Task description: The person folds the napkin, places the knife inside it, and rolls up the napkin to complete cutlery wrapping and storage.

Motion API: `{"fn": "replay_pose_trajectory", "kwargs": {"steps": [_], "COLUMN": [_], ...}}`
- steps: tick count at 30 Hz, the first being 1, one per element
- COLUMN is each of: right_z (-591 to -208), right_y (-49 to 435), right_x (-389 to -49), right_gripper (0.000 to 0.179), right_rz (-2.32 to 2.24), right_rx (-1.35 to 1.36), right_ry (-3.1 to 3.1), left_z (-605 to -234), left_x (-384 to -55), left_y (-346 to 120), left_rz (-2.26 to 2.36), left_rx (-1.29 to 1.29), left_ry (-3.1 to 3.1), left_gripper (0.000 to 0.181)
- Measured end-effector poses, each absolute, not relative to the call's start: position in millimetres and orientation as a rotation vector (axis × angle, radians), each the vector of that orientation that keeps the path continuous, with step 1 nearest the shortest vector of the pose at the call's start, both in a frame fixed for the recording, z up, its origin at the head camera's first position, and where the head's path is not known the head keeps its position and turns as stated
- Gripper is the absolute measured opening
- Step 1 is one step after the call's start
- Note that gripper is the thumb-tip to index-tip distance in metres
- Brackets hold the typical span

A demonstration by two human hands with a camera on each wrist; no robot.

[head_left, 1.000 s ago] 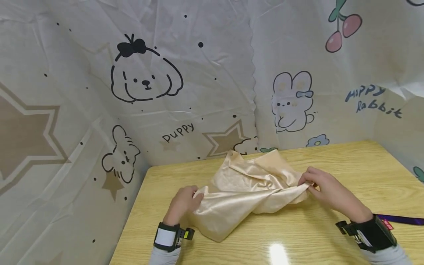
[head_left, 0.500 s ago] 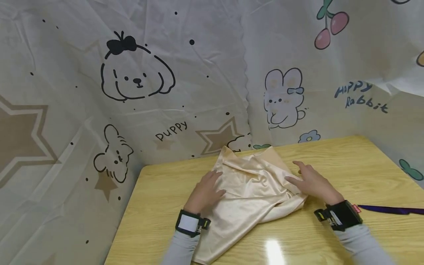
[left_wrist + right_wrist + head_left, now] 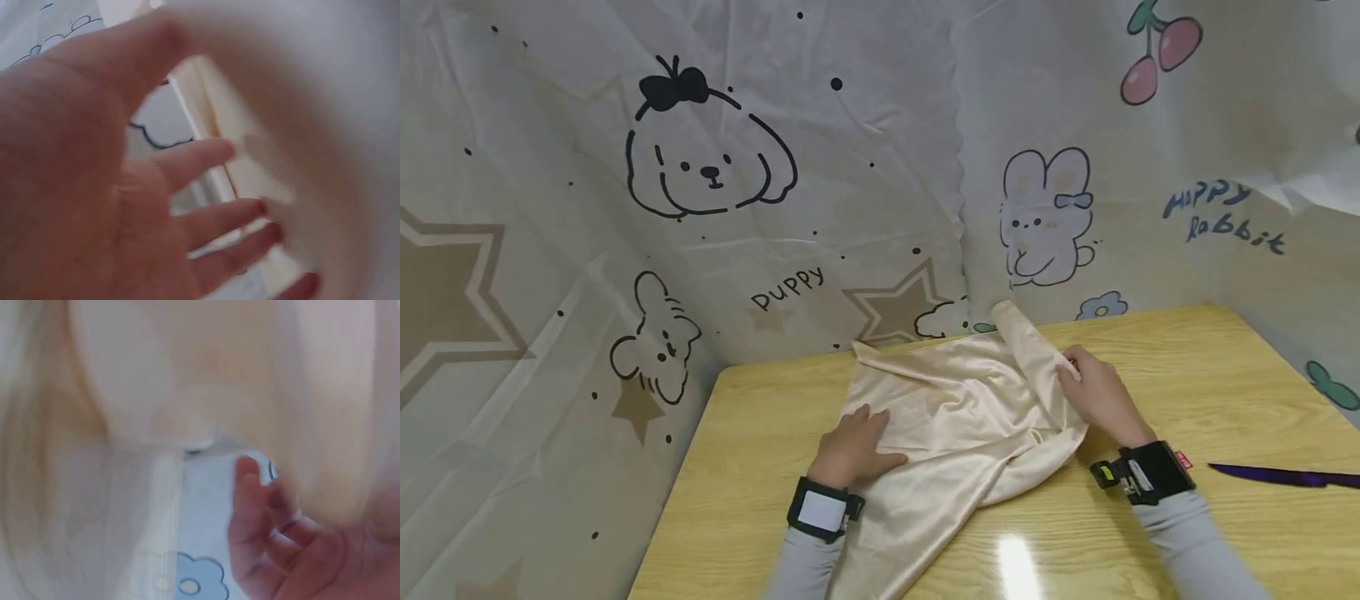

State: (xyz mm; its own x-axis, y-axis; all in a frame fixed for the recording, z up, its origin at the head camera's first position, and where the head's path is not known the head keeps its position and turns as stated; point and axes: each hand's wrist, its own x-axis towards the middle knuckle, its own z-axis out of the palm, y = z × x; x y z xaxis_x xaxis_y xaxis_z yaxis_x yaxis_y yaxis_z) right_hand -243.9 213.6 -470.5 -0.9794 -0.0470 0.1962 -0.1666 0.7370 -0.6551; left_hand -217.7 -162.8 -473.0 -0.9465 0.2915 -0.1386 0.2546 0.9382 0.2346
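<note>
A cream satin cloth lies rumpled across the table, with a folded strip raised along its far right side and a long corner hanging toward the front. My left hand rests on the cloth's left part with its fingers spread; the left wrist view shows these fingers nearly straight against the fabric. At the right side, my right hand pinches the raised edge of the cloth. The right wrist view is blurred: its curled fingers sit beside a hanging fold, and the thumb is not clearly visible.
A dark purple knife lies on the wooden table, right of my right wrist. A printed fabric sheet with cartoon animals hangs behind the table and along its left side.
A second ago both hands gripped the near fold; they then let go, and it dropped forward. The left hand now lies on the cloth, while the right has taken and lifted the right edge.
</note>
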Motion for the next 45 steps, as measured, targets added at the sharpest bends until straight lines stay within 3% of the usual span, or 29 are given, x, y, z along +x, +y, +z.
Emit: {"fn": "replay_pose_trajectory", "kwargs": {"steps": [8,12,17,20,24,27,34,39,45], "right_z": [-478,-494,-490,-474,-460,-457,-473,-489,-494], "right_y": [254,260,250,233,205,196,197,191,181], "right_x": [-240,-240,-236,-227,-201,-176,-152,-150,-148], "right_gripper": [0.034,0.035,0.044,0.046,0.036,0.04,0.053,0.042,0.031], "right_rz": [1.227,1.28,1.054,0.895,0.798,0.787,1.202,1.417,1.691], "right_rx": [0.041,0.004,0.081,0.16,0.218,0.189,0.432,0.592,0.475], "right_ry": [-2.811,-2.951,-2.933,-2.918,-2.949,-2.982,-3.011,-2.934,-2.811], "left_z": [-460,-460,-460,-457,-451,-445,-436,-443,-457], "left_x": [-193,-193,-201,-204,-194,-180,-157,-155,-160], "left_y": [-193,-202,-211,-211,-194,-182,-194,-205,-209], "left_rz": [0.286,0.32,0.332,0.326,0.411,0.482,0.508,0.571,0.592], "left_rx": [0.317,0.272,0.287,0.372,0.514,0.575,0.51,0.509,0.527], "left_ry": [2.936,2.917,2.894,2.928,2.993,2.991,2.923,2.833,2.753], "left_gripper": [0.071,0.077,0.082,0.07,0.056,0.054,0.048,0.044,0.049]}}
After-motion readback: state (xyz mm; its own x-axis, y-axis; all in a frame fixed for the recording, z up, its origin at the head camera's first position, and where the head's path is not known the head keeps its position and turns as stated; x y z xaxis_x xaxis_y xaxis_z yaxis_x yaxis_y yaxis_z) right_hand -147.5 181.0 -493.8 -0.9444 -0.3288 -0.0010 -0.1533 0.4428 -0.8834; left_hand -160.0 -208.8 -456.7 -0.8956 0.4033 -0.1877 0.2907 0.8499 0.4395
